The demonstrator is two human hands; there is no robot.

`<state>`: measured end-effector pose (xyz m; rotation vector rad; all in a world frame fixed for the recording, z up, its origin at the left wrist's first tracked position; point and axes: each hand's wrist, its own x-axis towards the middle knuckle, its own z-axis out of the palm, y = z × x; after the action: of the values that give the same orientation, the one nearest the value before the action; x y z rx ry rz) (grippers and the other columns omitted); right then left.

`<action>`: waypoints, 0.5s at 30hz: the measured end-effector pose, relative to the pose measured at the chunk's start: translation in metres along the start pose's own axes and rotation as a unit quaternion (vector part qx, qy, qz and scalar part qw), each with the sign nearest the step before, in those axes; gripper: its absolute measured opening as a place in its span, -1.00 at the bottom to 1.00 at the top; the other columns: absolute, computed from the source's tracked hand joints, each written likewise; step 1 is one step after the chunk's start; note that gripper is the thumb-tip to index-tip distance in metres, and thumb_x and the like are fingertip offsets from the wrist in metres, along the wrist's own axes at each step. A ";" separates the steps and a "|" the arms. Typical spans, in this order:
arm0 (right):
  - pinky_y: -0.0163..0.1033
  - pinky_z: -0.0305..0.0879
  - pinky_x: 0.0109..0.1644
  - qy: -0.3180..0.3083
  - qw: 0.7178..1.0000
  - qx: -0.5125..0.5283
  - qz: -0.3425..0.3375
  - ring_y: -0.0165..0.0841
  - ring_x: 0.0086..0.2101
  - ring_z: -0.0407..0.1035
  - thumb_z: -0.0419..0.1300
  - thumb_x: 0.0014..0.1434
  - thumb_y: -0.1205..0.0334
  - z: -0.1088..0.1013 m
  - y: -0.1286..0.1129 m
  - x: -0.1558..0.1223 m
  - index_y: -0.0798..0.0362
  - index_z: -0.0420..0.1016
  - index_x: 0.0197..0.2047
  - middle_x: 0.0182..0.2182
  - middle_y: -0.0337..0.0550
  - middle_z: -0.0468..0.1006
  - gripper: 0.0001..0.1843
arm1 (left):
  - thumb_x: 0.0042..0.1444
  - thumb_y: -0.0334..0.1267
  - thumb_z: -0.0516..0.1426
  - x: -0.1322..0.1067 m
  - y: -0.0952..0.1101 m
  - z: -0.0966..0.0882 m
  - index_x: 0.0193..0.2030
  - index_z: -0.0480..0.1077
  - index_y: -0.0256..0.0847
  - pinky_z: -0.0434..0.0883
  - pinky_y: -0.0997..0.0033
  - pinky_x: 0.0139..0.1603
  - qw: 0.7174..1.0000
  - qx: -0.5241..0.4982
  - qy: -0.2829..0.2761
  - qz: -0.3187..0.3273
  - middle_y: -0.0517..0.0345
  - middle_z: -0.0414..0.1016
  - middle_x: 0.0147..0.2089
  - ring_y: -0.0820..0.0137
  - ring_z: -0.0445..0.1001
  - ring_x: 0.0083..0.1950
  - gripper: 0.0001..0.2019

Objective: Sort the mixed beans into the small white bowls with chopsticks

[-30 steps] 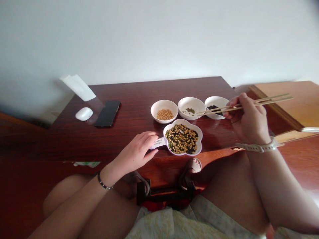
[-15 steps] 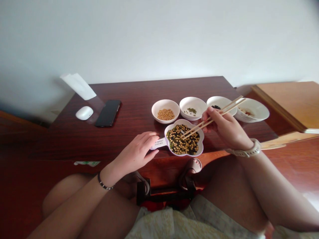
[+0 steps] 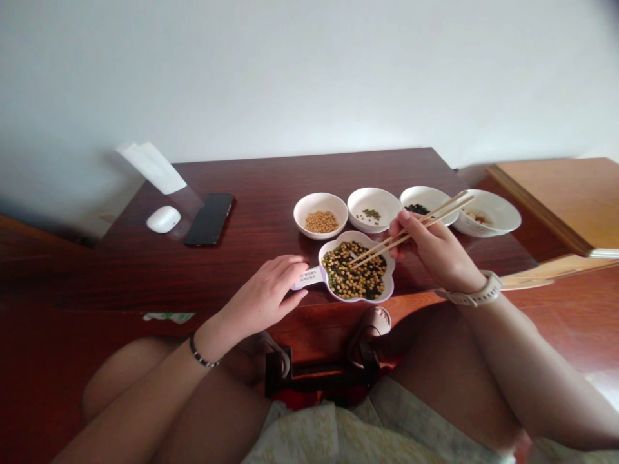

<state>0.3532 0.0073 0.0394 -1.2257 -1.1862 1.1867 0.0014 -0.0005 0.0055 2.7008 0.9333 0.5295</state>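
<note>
A flower-shaped white dish (image 3: 387, 278) full of mixed yellow, green and black beans sits near the table's front edge. My left hand (image 3: 264, 298) grips the dish's short handle (image 3: 309, 278), fingers curled over it. My right hand (image 3: 430, 248) is closed on a pair of wooden chopsticks (image 3: 411, 229), whose tips rest among the mixed beans. Behind the dish stand three small white bowls: one with yellow beans (image 3: 320, 214), one with a few green beans (image 3: 373, 209), one with black beans (image 3: 425, 203).
A fourth, wider white bowl (image 3: 488, 212) stands at the right end of the dark wooden table (image 3: 271, 258). A black phone (image 3: 209, 220), a white mouse (image 3: 163, 219) and a white folded paper (image 3: 152, 167) lie at the far left. A lighter wooden surface (image 3: 556, 193) adjoins on the right.
My right hand has swung the chopsticks from over the black-bean bowl down to the left, into the mixed-bean dish. The left hand has stayed on the handle.
</note>
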 end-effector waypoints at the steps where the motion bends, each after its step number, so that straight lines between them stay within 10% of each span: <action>1: -0.34 0.41 -0.47 0.002 1.000 0.001 -0.002 -0.39 -0.52 0.42 0.37 0.34 -0.35 0.000 0.000 0.000 0.00 0.59 -0.35 -0.53 -0.19 0.54 -0.44 | 0.52 -0.28 0.20 0.000 0.000 0.000 0.39 0.30 -0.18 0.49 -0.22 0.48 1.000 0.001 -0.001 0.000 -0.19 0.48 0.41 -0.06 0.48 0.46 -0.61; 15: -0.36 0.42 -0.41 0.002 1.000 0.006 0.003 -0.37 -0.48 0.47 0.35 0.39 -0.30 0.004 0.003 0.000 -0.01 0.63 -0.29 -0.52 -0.17 0.58 -0.49 | 0.51 -0.28 0.19 0.000 -0.001 0.001 0.40 0.33 -0.12 0.50 -0.23 0.49 1.000 -0.009 0.005 -0.005 -0.18 0.50 0.43 -0.05 0.49 0.47 -0.62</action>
<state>0.3497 0.0076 0.0367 -1.2230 -1.1706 1.1938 0.0013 0.0001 0.0042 2.6788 0.9407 0.5476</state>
